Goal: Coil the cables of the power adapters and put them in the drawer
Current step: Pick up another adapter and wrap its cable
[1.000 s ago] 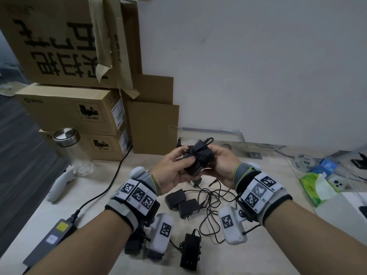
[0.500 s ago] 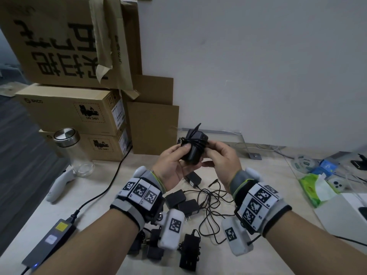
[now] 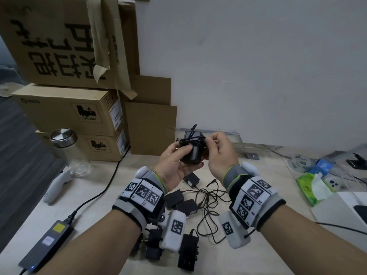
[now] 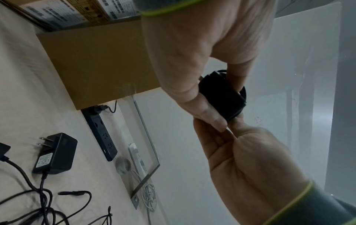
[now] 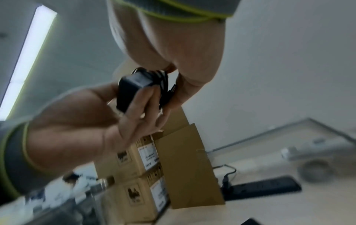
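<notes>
Two hands, left hand [image 3: 174,165] and right hand [image 3: 220,155], gripping boxy matte-black adapter [image 3: 193,157] wound with thin cable [image 3: 195,140]; above pale counter [image 3: 99,187].

Adapter [image 3: 192,153]: black, black cable. Surface [image 3: 103,187]: beige. Boxes [image 3: 65,110]: brown, black print. Wrist tags [image 3: 143,193]: black-white checks. Tissue pack [image 3: 306,187]: green.

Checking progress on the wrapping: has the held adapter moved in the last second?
Yes. The adapter, held by both hands, rose slightly toward the wall, farther above the loose adapters on the table.
</notes>
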Available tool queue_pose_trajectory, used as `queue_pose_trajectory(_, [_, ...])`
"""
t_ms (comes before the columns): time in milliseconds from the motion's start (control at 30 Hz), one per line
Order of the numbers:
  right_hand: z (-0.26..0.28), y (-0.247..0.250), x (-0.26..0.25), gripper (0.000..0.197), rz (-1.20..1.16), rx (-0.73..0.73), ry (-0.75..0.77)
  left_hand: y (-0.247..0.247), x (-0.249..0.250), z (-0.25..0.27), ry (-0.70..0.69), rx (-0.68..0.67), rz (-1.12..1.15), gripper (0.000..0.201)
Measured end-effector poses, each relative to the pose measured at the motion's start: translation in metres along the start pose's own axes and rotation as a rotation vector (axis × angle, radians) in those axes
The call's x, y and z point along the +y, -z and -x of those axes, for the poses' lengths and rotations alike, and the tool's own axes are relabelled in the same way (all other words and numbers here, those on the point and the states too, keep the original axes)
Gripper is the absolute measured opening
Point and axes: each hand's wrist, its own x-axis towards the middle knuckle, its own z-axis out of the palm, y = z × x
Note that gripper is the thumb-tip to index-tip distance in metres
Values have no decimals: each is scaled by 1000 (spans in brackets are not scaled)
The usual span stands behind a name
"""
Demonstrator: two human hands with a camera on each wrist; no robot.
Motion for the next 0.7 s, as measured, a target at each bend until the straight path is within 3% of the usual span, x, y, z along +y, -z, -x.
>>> queue_pose_trajectory(133, [2,4,0,7,292,13,130,-2,-4,-1,3,-77,-11,35])
queue_pose_trajectory(233, [-2,9,-1,15,332,-43,45,-2,-6,-1,-29,-92,-32,37])
queue_pose_trajectory(433, [-9,18,-12,27,-50,-130,-225,-1,-5,-1,-69,-102,-95,41])
queue_pose_trajectory(700, [-12,21,-11,16,49,-91,-164,3,-3,-6,-72,-89,-48,36])
